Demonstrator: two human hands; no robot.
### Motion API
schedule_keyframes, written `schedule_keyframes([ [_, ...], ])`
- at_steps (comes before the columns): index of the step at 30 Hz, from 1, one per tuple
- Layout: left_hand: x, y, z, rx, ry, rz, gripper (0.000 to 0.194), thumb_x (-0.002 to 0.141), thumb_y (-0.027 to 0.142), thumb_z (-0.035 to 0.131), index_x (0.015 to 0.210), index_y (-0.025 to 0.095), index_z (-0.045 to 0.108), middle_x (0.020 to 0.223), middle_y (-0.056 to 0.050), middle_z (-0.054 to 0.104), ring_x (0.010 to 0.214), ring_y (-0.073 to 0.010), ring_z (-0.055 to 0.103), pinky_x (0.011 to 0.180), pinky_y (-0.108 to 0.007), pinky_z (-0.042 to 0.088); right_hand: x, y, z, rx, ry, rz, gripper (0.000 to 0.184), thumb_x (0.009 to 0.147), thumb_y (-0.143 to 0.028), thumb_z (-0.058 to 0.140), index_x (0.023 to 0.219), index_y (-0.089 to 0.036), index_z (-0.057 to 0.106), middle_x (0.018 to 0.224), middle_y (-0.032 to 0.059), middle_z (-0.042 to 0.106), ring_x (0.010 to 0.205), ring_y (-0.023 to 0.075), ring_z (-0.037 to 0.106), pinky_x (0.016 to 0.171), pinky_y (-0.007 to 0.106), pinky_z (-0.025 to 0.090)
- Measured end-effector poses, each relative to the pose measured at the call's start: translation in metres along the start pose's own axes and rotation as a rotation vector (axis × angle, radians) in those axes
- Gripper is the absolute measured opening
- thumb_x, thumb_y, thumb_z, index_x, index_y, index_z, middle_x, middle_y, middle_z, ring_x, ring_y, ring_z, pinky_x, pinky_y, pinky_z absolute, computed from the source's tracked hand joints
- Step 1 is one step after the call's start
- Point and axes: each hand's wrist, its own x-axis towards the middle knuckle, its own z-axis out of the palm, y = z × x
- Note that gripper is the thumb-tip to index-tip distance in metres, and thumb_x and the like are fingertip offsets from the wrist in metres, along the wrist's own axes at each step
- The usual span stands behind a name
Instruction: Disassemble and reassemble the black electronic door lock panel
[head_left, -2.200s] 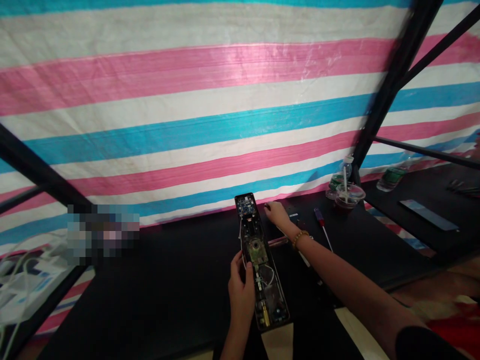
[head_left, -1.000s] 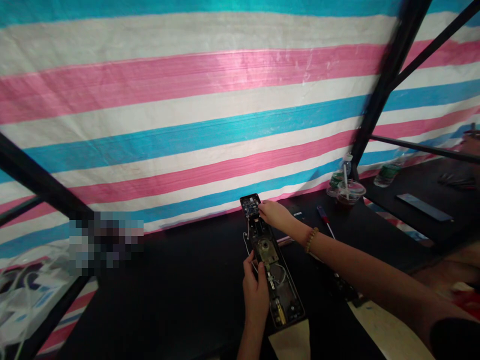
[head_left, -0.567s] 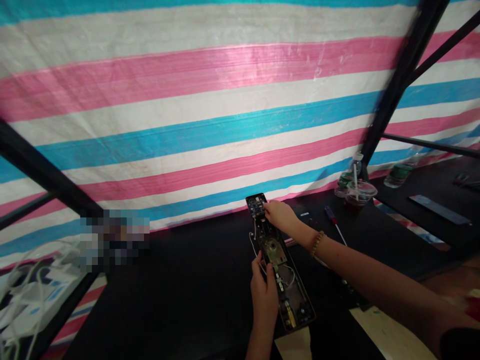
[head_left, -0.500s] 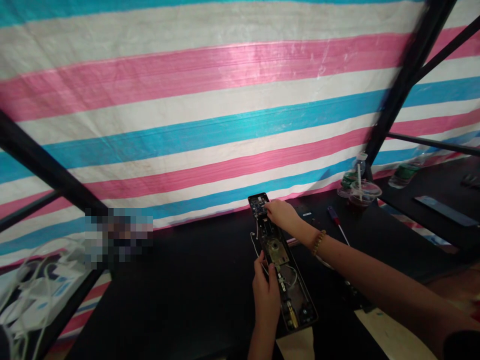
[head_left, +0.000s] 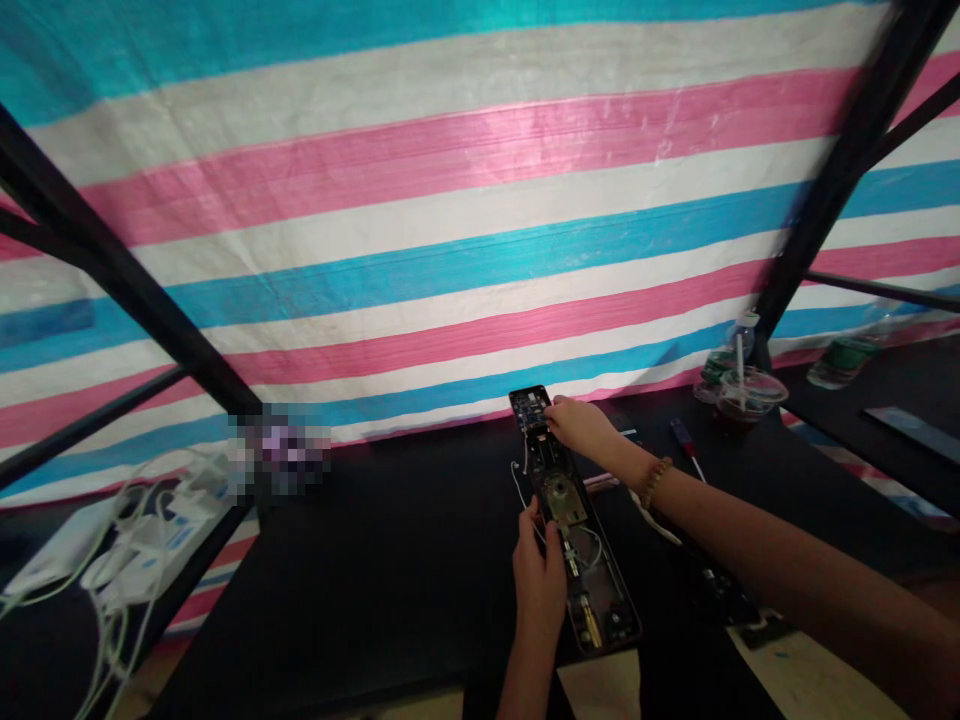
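A long, narrow electronic door lock housing (head_left: 600,560) lies opened on the black table, its inside facing up. A blue circuit board (head_left: 531,408) sits at its far end, a metal mechanism plate (head_left: 564,499) in the middle and a brass-coloured cylinder (head_left: 591,622) at the near end. My left hand (head_left: 538,570) grips the housing's left edge, thumb on top. A thin white wire (head_left: 519,484) hangs out beside it. My right hand (head_left: 579,425) is closed in a pinch at the right edge of the circuit board; whatever its fingertips hold is hidden.
Right of the housing lies a screwdriver (head_left: 684,438), with a plastic drink cup (head_left: 750,395) and a bottle (head_left: 721,370) behind it. Dark parts (head_left: 724,592) lie under my right forearm. White power strips with cables (head_left: 154,545) are at left. A striped tarp (head_left: 450,250) hangs behind.
My right hand has moved left from beside the housing onto the circuit board's edge and stays there. My left hand keeps its grip. The camera view has shifted left.
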Motion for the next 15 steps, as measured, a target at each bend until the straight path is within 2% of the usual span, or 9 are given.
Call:
schedule_keyframes([
  [2,0.001,0.002,0.000,0.002,0.006,-0.008,0.043,0.093,0.039,0.049,0.129,0.017,0.054,0.108,-0.012,0.071,0.100,-0.0233,0.068,0.087,-0.036,0.051,-0.011,-0.005,-0.005,0.019,0.069,-0.009,0.028,0.100,-0.027,0.044,0.099,-0.015,0.069,0.107,0.0138,0.066,0.090,0.0212,0.067,0.078,0.029,0.047],
  [4,0.001,0.004,-0.001,0.007,0.009,-0.028,0.044,0.092,0.041,0.049,0.129,0.017,0.053,0.105,-0.012,0.071,0.095,-0.0226,0.069,0.083,-0.035,0.052,-0.025,-0.013,-0.006,0.091,0.157,-0.087,0.027,0.100,-0.027,0.044,0.100,-0.016,0.068,0.107,0.0106,0.066,0.096,0.0199,0.065,0.081,0.027,0.045],
  [6,0.001,0.006,-0.001,0.001,0.010,-0.045,0.045,0.092,0.043,0.049,0.129,0.017,0.053,0.102,-0.011,0.072,0.089,-0.0220,0.070,0.079,-0.034,0.053,-0.038,-0.023,-0.002,0.173,0.118,-0.182,0.024,0.099,-0.027,0.047,0.096,-0.019,0.070,0.101,0.0071,0.068,0.093,0.0174,0.065,0.080,0.025,0.044],
  [7,0.002,0.006,0.000,-0.005,0.011,-0.049,0.046,0.091,0.045,0.049,0.128,0.017,0.053,0.100,-0.010,0.072,0.086,-0.0219,0.070,0.077,-0.034,0.053,-0.044,-0.028,0.001,0.199,0.077,-0.184,0.023,0.098,-0.027,0.049,0.092,-0.019,0.070,0.098,0.0064,0.068,0.088,0.0166,0.065,0.078,0.024,0.043],
  [10,0.002,0.008,0.000,-0.018,0.009,-0.040,0.047,0.090,0.047,0.050,0.127,0.017,0.054,0.097,-0.010,0.072,0.083,-0.0223,0.070,0.074,-0.034,0.053,-0.048,-0.038,0.012,0.224,0.046,-0.109,0.027,0.097,-0.034,0.053,0.086,-0.018,0.072,0.093,0.0079,0.070,0.088,0.0185,0.064,0.079,0.027,0.042],
  [13,0.003,0.008,0.000,-0.003,0.005,-0.035,0.047,0.090,0.047,0.050,0.127,0.018,0.053,0.100,-0.010,0.072,0.086,-0.0223,0.070,0.076,-0.034,0.053,-0.038,-0.044,0.018,0.236,0.071,0.004,0.033,0.091,-0.046,0.059,0.081,-0.017,0.072,0.095,0.0104,0.071,0.098,0.0247,0.061,0.086,0.034,0.039],
  [15,0.003,0.007,0.000,0.007,0.000,-0.035,0.047,0.091,0.046,0.048,0.127,0.017,0.052,0.101,-0.011,0.072,0.088,-0.0223,0.070,0.077,-0.034,0.053,-0.028,-0.047,0.020,0.265,0.061,0.059,0.032,0.087,-0.047,0.064,0.080,-0.017,0.073,0.098,0.0120,0.072,0.101,0.0275,0.060,0.088,0.038,0.037],
])
